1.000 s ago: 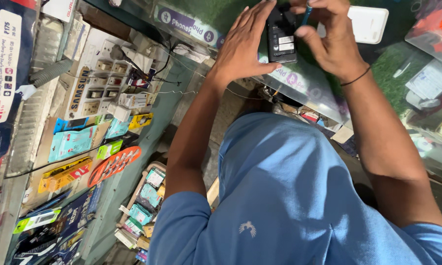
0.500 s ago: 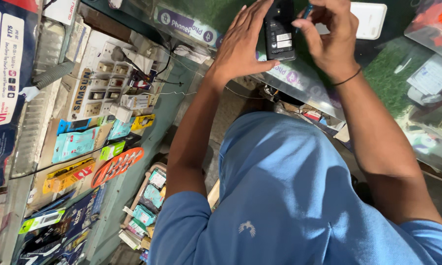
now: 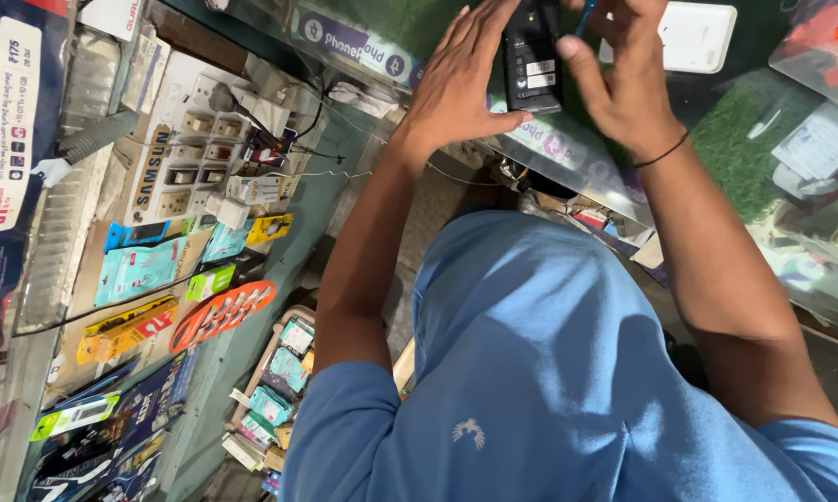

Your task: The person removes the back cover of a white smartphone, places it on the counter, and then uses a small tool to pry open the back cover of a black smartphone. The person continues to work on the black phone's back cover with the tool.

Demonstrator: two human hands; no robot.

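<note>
A small black device [image 3: 532,58] with white labels on its back is held upright between both hands over a glass counter [image 3: 567,149]. My left hand [image 3: 461,84] presses its thumb against the device's lower left side, fingers straight and raised. My right hand [image 3: 623,79] grips the device's right edge with thumb and fingers; a thin black band circles that wrist. A blue tip [image 3: 581,17], perhaps a tool, shows just above the right hand, mostly hidden. My blue shirt [image 3: 530,372] fills the lower part of the head view.
A white flat box [image 3: 693,35] lies on the green counter mat behind the hands. To the left a wall panel carries a white switchboard [image 3: 205,149] with plugs, hanging accessory packets [image 3: 140,270] and an orange oval item [image 3: 222,314]. Boxes of small packets [image 3: 279,381] sit low down.
Both hands and the device have shifted slightly up and right in view. The left fingers straightened a little. The grip on the device is unchanged.
</note>
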